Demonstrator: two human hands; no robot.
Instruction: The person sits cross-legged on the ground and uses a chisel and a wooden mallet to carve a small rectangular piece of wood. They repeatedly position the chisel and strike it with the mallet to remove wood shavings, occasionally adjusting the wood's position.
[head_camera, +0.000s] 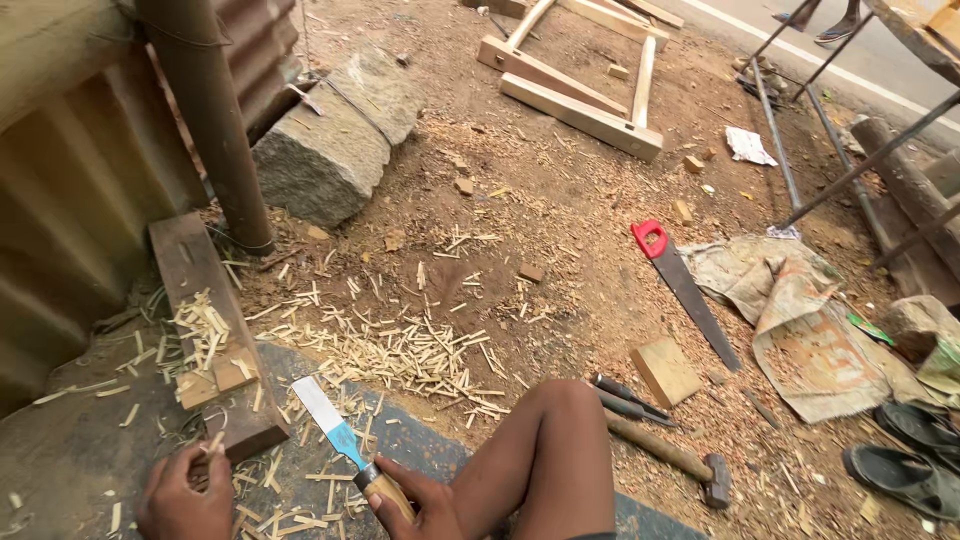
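My right hand (412, 500) grips the wooden handle of a broad chisel (336, 430), whose flat steel blade points up and to the left over the dark mat. My left hand (186, 492) pinches a thin wooden sliver (214, 441) beside the near end of a dark wooden plank (195, 290). Several pale slivers and a small wood block (233, 370) lie on that plank. My bent knee (555, 420) rises just right of the chisel hand.
Split wood slivers (400, 350) litter the dirt. A red-handled handsaw (685, 285), a wood block (665, 372), a hammer (670, 457), two chisels (625, 398), a cloth sack (810, 330), sandals (915, 450), a stone block (325, 150), a pole (215, 120) and a timber frame (585, 85) surround me.
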